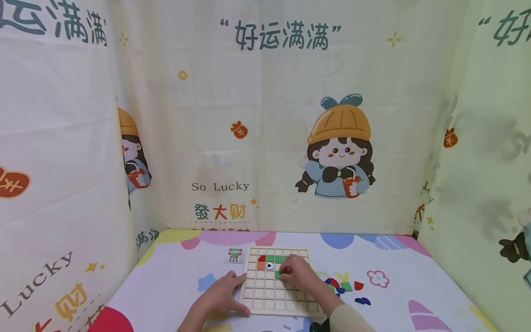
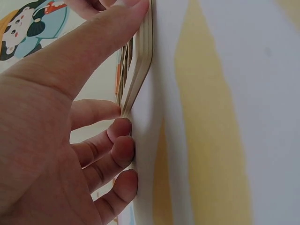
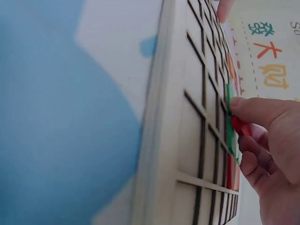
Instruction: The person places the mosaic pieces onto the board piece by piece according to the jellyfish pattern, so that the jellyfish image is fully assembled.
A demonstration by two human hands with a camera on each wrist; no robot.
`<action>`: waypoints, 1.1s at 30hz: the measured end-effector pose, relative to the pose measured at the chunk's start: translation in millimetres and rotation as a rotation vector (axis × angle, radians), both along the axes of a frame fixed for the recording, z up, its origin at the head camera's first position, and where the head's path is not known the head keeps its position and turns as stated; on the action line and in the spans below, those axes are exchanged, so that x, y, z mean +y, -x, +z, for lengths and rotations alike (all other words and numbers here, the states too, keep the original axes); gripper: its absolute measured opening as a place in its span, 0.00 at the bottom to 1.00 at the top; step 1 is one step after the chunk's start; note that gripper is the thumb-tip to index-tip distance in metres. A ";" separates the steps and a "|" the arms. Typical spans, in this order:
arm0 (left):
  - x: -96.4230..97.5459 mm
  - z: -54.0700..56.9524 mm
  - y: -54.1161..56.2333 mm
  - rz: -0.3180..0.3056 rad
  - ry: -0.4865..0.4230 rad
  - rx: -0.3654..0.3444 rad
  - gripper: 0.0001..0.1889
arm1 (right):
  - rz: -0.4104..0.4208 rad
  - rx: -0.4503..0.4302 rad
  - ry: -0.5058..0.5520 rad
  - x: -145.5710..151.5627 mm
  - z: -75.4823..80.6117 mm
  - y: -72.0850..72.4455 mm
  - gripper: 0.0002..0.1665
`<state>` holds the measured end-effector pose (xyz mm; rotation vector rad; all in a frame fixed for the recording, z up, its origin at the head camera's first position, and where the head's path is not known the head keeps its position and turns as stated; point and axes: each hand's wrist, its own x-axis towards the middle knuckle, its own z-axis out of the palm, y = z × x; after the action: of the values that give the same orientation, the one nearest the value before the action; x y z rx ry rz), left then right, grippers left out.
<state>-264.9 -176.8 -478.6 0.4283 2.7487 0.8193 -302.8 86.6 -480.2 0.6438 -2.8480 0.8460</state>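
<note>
Fingers of the right hand (image 1: 299, 275) pinch a red piece (image 1: 287, 271) over the board (image 1: 258, 295), by 1 green piece (image 1: 278, 275), while the left hand (image 1: 221, 293) touches the board's edge with loose fingers, so a knuckle bump could push that green piece crooked.

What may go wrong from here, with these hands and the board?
The red piece pinched in the right hand might knock the nearby green piece from its place. The right forearm is near the loose pieces and could scatter them. The left hand touches the board and may shift it.
</note>
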 end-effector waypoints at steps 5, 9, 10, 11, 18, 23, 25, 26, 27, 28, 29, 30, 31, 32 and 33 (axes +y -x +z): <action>0.0 -0.1 -0.2 0.001 -0.009 -0.004 0.54 | -0.043 -0.017 0.094 5.2 -3.7 -0.1 0.01; -0.3 -0.9 0.1 -0.005 -0.006 0.003 0.54 | -0.048 -0.018 0.148 10.2 -3.0 2.0 0.02; -0.4 -1.4 0.4 -0.006 -0.002 0.005 0.54 | -0.046 -0.029 0.160 11.0 -1.9 2.3 0.02; -0.4 -1.7 0.6 -0.007 0.000 0.007 0.54 | -0.043 -0.045 0.174 11.6 -0.9 2.5 0.03; -0.3 -2.0 1.3 -0.010 0.005 0.009 0.54 | 0.029 -0.077 0.175 8.9 2.2 3.3 0.10; -0.1 -1.3 1.7 -0.010 0.006 0.005 0.54 | 0.041 -0.071 0.168 1.2 1.4 3.2 0.09; -0.1 -0.9 1.4 -0.009 0.004 0.003 0.54 | 0.033 -0.076 0.182 -2.7 0.8 3.2 0.09; -0.1 -0.6 1.2 -0.010 0.004 0.005 0.54 | 0.032 -0.077 0.192 -4.8 0.7 3.4 0.08; -0.1 -0.5 1.1 -0.011 0.006 0.007 0.54 | 0.031 -0.079 0.198 -7.1 0.4 3.6 0.07; -0.2 -0.6 1.0 -0.015 0.009 0.011 0.54 | 0.033 -0.080 0.203 -9.5 0.3 3.8 0.07; -0.4 -0.8 1.0 -0.018 0.013 0.017 0.54 | 0.034 -0.081 0.205 -12.1 0.2 3.9 0.06; -0.6 -0.8 0.7 -0.021 0.016 0.022 0.54 | 0.036 -0.079 0.209 -14.8 0.0 4.0 0.06; -1.0 -0.9 0.6 -0.024 0.020 0.028 0.54 | 0.033 -0.083 0.212 -17.6 0.0 3.8 0.05; -1.3 -0.9 0.4 -0.027 0.024 0.034 0.54 | 0.027 -0.086 0.212 -20.5 -0.1 3.6 0.04; -1.6 -1.3 0.4 -0.030 0.026 0.039 0.54 | 0.018 -0.097 0.216 -23.5 -0.4 3.2 0.04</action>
<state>-265.3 -178.5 -479.9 0.4843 2.7778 0.7743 -306.1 63.1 -480.6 0.6173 -2.7812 1.1984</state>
